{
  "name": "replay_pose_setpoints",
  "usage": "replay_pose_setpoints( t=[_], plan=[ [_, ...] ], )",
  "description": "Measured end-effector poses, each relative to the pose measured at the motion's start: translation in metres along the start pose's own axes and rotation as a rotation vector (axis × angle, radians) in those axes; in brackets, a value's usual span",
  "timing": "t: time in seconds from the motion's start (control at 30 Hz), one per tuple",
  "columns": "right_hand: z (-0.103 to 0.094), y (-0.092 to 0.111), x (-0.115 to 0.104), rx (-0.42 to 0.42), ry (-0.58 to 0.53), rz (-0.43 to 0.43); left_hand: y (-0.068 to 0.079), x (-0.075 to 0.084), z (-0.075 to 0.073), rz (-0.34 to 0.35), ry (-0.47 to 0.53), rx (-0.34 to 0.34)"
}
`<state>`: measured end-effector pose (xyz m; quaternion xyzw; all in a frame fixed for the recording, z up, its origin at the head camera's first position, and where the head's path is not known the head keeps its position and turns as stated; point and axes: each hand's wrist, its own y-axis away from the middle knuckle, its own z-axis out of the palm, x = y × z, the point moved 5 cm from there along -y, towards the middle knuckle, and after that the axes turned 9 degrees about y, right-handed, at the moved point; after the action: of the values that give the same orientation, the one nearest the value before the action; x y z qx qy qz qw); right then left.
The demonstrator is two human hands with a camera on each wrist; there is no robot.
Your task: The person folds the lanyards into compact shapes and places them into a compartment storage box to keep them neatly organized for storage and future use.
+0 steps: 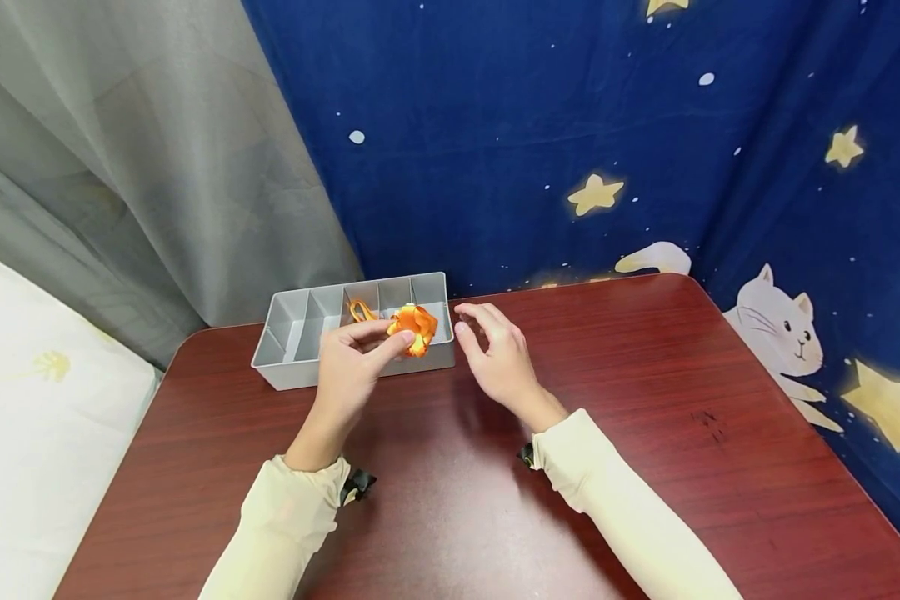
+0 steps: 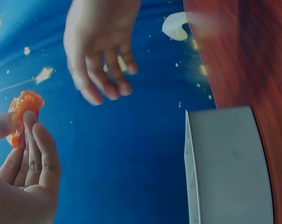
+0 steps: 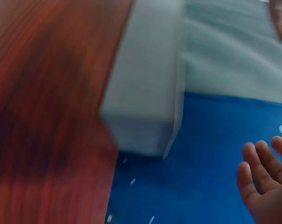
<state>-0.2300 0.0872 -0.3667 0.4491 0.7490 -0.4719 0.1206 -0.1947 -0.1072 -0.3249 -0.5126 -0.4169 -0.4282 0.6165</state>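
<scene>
My left hand (image 1: 348,358) pinches a shiny orange ribbon-like bundle (image 1: 416,327) between thumb and fingers, up over the right part of a grey divided box (image 1: 288,377). Yellow shows along the bundle's folds. A thin orange loop (image 1: 360,311) appears left of it, behind my left fingers; I cannot tell if it belongs to the bundle. The left wrist view shows the bundle (image 2: 26,105) at the fingertips, away from the box. Just right of the box, my right hand (image 1: 498,357) is held with bent, loose fingers and nothing between them.
The box has several compartments and stands at the back edge of a reddish-brown wooden table (image 1: 435,467). A grey curtain (image 1: 157,150) and a blue star-patterned curtain (image 1: 495,167) hang behind. White cloth (image 1: 45,417) lies beyond the table's left side.
</scene>
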Motion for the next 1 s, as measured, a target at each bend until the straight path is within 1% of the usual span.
replay_pose_setpoints(
  t=[0.07, 0.13, 0.23, 0.33, 0.47, 0.57, 0.73, 0.87, 1.0],
  plan=[
    [0.007, 0.002, 0.006, -0.036, 0.124, -0.045, -0.001, -0.001, -0.007, 0.016, 0.0, 0.034],
    [0.014, 0.005, 0.01, -0.076, 0.207, -0.078, -0.002, -0.001, -0.016, 0.032, -0.002, 0.073],
    [0.021, 0.007, 0.013, -0.124, 0.244, -0.109, -0.004, -0.002, -0.028, 0.061, -0.037, 0.133],
    [0.027, 0.009, 0.014, -0.164, 0.278, -0.139, -0.008, -0.002, -0.039, 0.108, -0.075, 0.181],
    [0.035, 0.011, 0.015, -0.222, 0.34, -0.176, -0.014, -0.003, -0.054, 0.186, -0.178, 0.244],
    [0.04, 0.015, 0.017, -0.264, 0.382, -0.188, -0.02, -0.008, -0.067, 0.206, -0.246, 0.301],
    [0.047, 0.021, 0.021, -0.335, 0.425, -0.192, -0.03, -0.023, -0.09, 0.162, -0.314, 0.382],
    [0.049, 0.023, 0.022, -0.368, 0.445, -0.194, -0.036, -0.033, -0.107, 0.111, -0.406, 0.441],
    [0.05, 0.024, 0.022, -0.397, 0.449, -0.194, -0.042, -0.044, -0.123, 0.058, -0.405, 0.49]
  ],
)
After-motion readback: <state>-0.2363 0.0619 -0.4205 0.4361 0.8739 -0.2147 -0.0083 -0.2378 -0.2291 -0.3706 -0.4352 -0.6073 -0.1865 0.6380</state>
